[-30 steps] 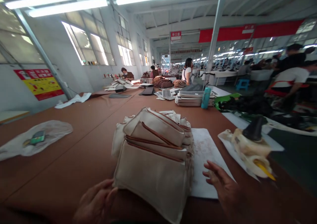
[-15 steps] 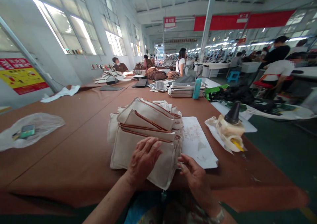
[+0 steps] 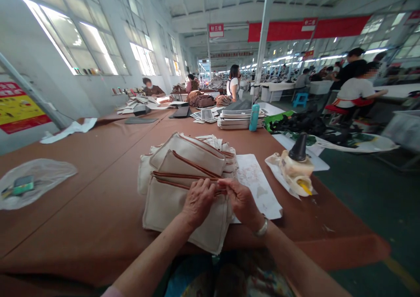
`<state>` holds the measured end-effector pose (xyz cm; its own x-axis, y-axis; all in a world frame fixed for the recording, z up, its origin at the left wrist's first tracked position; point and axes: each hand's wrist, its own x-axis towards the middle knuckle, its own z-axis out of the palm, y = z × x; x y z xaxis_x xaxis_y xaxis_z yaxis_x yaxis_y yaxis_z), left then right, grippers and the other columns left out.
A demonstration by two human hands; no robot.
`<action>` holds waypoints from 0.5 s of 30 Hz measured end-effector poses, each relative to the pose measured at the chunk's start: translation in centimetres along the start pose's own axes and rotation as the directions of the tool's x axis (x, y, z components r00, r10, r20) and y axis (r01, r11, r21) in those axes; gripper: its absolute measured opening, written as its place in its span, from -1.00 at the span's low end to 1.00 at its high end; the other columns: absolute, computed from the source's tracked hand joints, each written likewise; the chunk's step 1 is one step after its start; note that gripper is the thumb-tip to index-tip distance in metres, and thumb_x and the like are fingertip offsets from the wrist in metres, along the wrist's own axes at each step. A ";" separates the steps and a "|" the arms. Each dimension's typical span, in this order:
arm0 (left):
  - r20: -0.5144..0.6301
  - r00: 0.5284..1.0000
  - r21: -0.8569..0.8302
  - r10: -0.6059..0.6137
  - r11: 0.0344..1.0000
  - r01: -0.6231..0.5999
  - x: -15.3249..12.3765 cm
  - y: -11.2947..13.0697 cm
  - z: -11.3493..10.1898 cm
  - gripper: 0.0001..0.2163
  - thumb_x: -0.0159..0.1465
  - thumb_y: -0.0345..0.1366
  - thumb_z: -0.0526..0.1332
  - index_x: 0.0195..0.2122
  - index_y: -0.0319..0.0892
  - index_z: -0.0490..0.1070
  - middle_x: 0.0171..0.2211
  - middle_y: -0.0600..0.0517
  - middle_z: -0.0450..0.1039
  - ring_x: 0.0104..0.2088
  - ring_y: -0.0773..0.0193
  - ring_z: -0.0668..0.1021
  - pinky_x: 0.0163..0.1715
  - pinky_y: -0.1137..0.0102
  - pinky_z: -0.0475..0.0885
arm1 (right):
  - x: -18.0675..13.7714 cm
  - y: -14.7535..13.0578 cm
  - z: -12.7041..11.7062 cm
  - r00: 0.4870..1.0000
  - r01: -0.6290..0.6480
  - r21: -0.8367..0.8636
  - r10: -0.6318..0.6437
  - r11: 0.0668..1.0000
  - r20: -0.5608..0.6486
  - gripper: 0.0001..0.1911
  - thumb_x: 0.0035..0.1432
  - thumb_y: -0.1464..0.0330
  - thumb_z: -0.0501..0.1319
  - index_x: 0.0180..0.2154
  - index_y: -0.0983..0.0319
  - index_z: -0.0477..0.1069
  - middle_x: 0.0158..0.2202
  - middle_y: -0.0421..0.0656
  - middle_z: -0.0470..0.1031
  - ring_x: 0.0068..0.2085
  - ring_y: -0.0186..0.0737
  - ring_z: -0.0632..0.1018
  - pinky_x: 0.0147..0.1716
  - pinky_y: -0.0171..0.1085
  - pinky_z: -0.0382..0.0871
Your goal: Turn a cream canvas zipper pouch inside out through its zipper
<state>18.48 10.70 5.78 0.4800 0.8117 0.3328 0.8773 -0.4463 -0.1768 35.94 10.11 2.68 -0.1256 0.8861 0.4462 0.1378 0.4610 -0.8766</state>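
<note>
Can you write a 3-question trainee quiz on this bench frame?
1. True or false: both hands rest on the top pouch of the stack.
2. What lies right of the stack: A) white sheet B) a laptop C) a bucket?
3. What colour is the pouch trim?

Key:
1. True: left hand and right hand meet at its upper edge.
2. A.
3. Brown.

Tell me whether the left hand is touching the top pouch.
Touching: the head view shows the left hand resting on the top pouch, fingers at its brown edge.
</note>
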 end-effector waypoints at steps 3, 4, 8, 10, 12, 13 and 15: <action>0.032 0.998 -0.002 0.049 0.999 -0.049 -0.5 0.4 -0.5 -0.95 0.32 -0.41 0.17 -0.23 -0.16 0.40 -0.26 -0.04 0.43 -0.18 0.04 0.45 -0.18 0.19 0.33 | 2.9 1.1 0.4 0.985 0.083 -0.090 -0.068 0.992 0.157 -0.70 0.33 0.37 0.02 -0.03 0.20 0.46 -0.06 -0.08 0.56 -0.03 -0.19 0.56 0.05 -0.16 0.47; 0.041 0.998 -0.006 0.057 0.998 -0.057 -0.8 0.5 -0.9 -0.93 0.33 -0.43 0.14 -0.25 -0.16 0.40 -0.29 -0.04 0.43 -0.21 0.05 0.45 -0.19 0.19 0.34 | 3.6 1.6 0.5 0.976 0.104 -0.126 -0.077 0.987 0.205 -0.69 0.31 0.40 0.03 -0.03 0.21 0.47 -0.05 -0.07 0.57 -0.02 -0.18 0.56 0.06 -0.14 0.46; 0.062 0.997 -0.055 0.047 0.998 -0.044 -3.4 -0.6 -3.9 -0.87 0.37 -0.41 0.08 -0.33 -0.17 0.36 -0.39 0.01 0.41 -0.35 0.15 0.48 -0.33 0.31 0.34 | 4.4 3.1 0.8 0.938 0.192 -0.280 -0.091 0.941 0.335 -0.63 0.20 0.48 0.11 0.04 0.22 0.43 0.05 -0.03 0.50 0.06 -0.12 0.51 0.12 -0.08 0.40; 0.071 0.997 -0.165 -0.017 0.986 0.029 -5.8 -2.5 -7.0 -0.83 0.40 -0.32 0.06 -0.36 -0.17 0.32 -0.42 0.06 0.39 -0.41 0.26 0.46 -0.40 0.41 0.33 | 3.6 3.2 1.1 0.923 0.231 -0.352 -0.090 0.907 0.373 -0.60 0.15 0.50 0.16 0.04 0.22 0.43 0.14 -0.02 0.41 0.16 -0.07 0.42 0.19 -0.06 0.33; 0.155 0.966 -0.506 -0.209 0.822 0.259 -8.7 -4.7 -10.7 -0.81 0.40 -0.20 0.07 -0.30 -0.15 0.34 -0.44 0.09 0.39 -0.47 0.34 0.43 -0.48 0.51 0.31 | 2.6 3.0 1.5 0.914 0.253 -0.413 -0.077 0.875 0.397 -0.55 0.12 0.53 0.17 0.07 0.24 0.41 0.24 0.00 0.30 0.25 -0.05 0.32 0.26 -0.05 0.24; 0.227 0.945 -0.626 -0.236 0.708 0.327 -10.1 -5.7 -12.6 -0.81 0.37 -0.14 0.11 -0.25 -0.15 0.36 -0.42 0.09 0.41 -0.44 0.34 0.43 -0.47 0.53 0.32 | 2.2 2.9 1.7 0.913 0.257 -0.441 -0.066 0.860 0.403 -0.51 0.11 0.55 0.16 0.11 0.26 0.37 0.28 0.01 0.25 0.28 -0.04 0.27 0.28 -0.05 0.20; 0.341 0.906 -0.772 -0.249 0.477 0.421 -12.3 -6.9 -16.1 -0.77 0.33 -0.07 0.16 -0.23 -0.13 0.39 -0.40 0.08 0.42 -0.42 0.33 0.43 -0.47 0.55 0.34 | 1.5 2.6 1.9 0.911 0.257 -0.489 -0.040 0.833 0.412 -0.44 0.11 0.55 0.15 0.18 0.30 0.30 0.31 0.05 0.18 0.31 -0.03 0.22 0.30 -0.05 0.15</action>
<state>6.44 -2.21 17.80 0.2180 0.9755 0.0302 0.6166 -0.1616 0.7706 34.21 12.55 0.76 -0.5241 0.7685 0.3671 0.5630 0.6361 -0.5277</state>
